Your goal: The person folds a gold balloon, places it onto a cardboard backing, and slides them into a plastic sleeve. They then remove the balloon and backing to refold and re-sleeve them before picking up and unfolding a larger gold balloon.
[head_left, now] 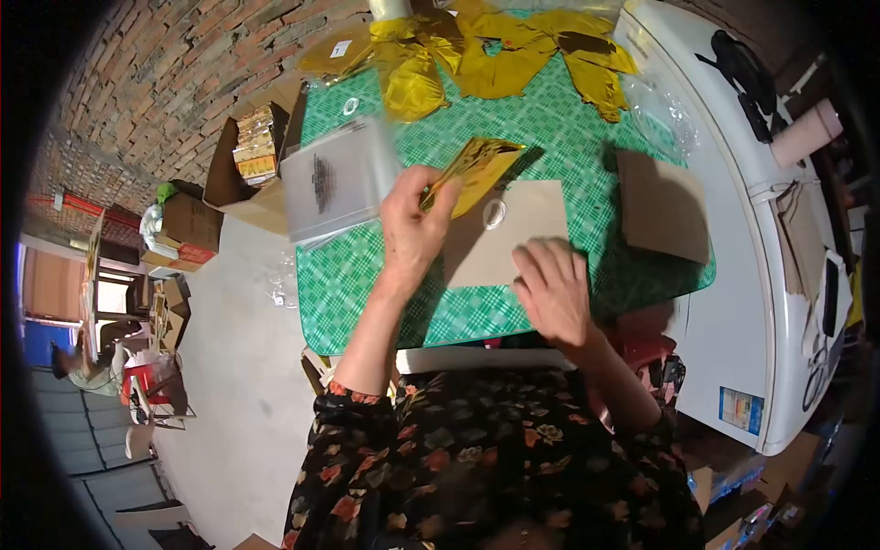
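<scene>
My left hand (pixel 419 215) pinches a folded piece of shiny gold foil (pixel 478 174) between thumb and fingers, holding it tilted above the table. Below it lies a flat brown cardboard sheet (pixel 541 206). A small clear ring-shaped item (pixel 495 214) rests on that sheet, close to the foil's lower edge. With fingers stretched out, my right hand (pixel 555 289) lies on the sheet's near right corner. Beside my left hand is a stack of clear plastic bags (pixel 335 183) with dark print.
Crumpled gold foil pieces (pixel 504 60) cover the far side of the green checked table (pixel 348 293). A second cardboard piece (pixel 665 206) and clear plastic (pixel 669 119) are at right, near a white fridge (pixel 724 275). An open carton (pixel 229 174) stands left. Another person (pixel 92 371) is far left.
</scene>
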`<move>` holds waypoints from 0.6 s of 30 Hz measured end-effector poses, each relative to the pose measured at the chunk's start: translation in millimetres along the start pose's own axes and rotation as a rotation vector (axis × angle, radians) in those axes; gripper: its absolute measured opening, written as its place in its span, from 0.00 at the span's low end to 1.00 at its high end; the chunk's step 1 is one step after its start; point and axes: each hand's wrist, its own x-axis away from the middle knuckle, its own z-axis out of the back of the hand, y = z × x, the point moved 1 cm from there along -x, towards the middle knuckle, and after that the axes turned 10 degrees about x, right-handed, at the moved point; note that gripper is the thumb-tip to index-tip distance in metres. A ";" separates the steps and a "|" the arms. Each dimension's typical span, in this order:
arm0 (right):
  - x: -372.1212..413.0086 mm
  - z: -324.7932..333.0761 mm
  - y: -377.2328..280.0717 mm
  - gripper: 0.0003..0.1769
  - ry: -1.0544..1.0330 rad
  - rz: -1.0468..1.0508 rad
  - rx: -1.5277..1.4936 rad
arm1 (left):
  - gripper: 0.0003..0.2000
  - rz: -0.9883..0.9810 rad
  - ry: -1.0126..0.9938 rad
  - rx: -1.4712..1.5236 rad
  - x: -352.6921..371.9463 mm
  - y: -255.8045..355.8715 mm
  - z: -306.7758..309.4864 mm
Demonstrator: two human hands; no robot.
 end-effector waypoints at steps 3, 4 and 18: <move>-31.9 -9.3 14.1 0.25 0.059 0.012 0.005 | 0.08 0.148 -0.006 0.078 2.4 2.0 -6.9; -43.5 -15.6 18.1 0.24 0.055 0.025 0.015 | 0.08 0.189 -0.011 0.089 3.8 1.3 -7.0; -38.8 -19.7 19.0 0.14 0.101 0.053 0.002 | 0.08 -0.339 -0.092 -0.190 19.0 9.4 -24.2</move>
